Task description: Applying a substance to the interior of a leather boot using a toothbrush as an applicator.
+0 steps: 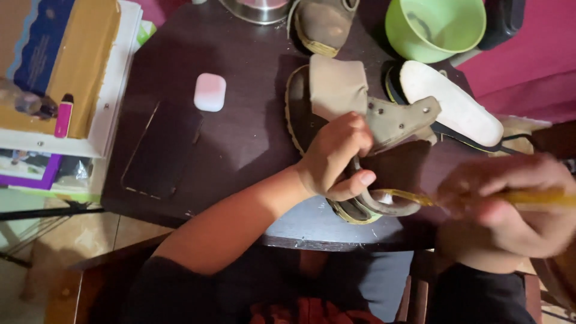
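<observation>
A brown sandal [336, 99] with a tan strap lies on the dark table [252, 132]. My left hand [336, 157] grips it at the heel end, pressing it down near the table's front edge. My right hand [510, 207], blurred, holds a thin yellowish tool [414, 197] whose tip reaches toward the sandal's heel rim. A white shoe insole [453, 108] lies just right of the sandal on a dark shoe.
A dark phone [161, 150] and a small white-pink case [210, 92] lie at the left. A second sandal [324, 24], a metal pot [258, 9] and a green bowl [435, 27] stand at the back. A shelf with boxes [66, 72] sits left of the table.
</observation>
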